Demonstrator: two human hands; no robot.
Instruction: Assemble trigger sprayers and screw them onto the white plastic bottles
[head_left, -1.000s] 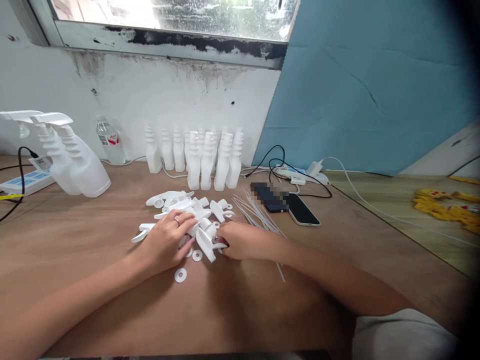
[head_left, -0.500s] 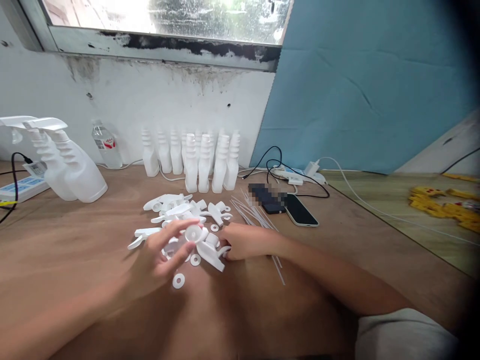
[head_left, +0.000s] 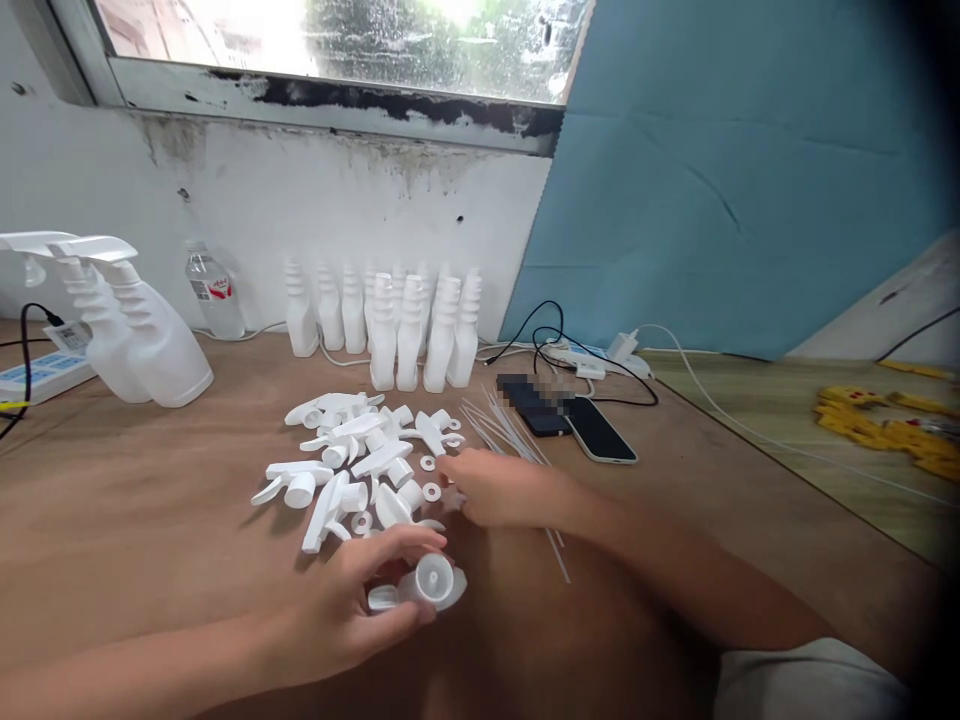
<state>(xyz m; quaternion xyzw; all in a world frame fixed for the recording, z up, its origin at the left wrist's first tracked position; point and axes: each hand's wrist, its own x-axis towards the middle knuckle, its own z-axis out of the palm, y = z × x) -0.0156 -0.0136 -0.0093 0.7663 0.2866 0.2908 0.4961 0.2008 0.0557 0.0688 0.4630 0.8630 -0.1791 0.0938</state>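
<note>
One white plastic trigger-sprayer head point(head_left: 433, 577) in the grasp of the left hand point(head_left: 367, 610), pinched with the thumb below and fingers above, tilted so as to show the open round cap and the small post inside. Located at the near side of the brown, smooth-topped bench point(head_left: 180, 500), closer to the camera than a loose heap of similar white sprayer heads point(head_left: 382, 458). At the right edge of that heap, the right hand point(head_left: 491, 487), lowered with fingers bent downward; fingertips partly hidden and blurred, so impossible to tell whether gripping anything. Just beside those fingers, flat white ring washers point(head_left: 425, 492), with more among the heads. Running partly beneath the right forearm, a spread bundle of thin white plastic tubes point(head_left: 514, 437). Beyond the tubes, a dark rectangular device point(head_left: 541, 421), partly pixelated, and next to it a phone with a black screen and pale edge point(head_left: 602, 430). Behind the heap, a cluster of upright white plastic bottles point(head_left: 409, 335) with ridged necks, close to the wall. Far left, two large white spray bottles point(head_left: 169, 345) with trigger heads fitted, near a clear plastic drink bottle point(head_left: 214, 293) with a red-marked label.
</note>
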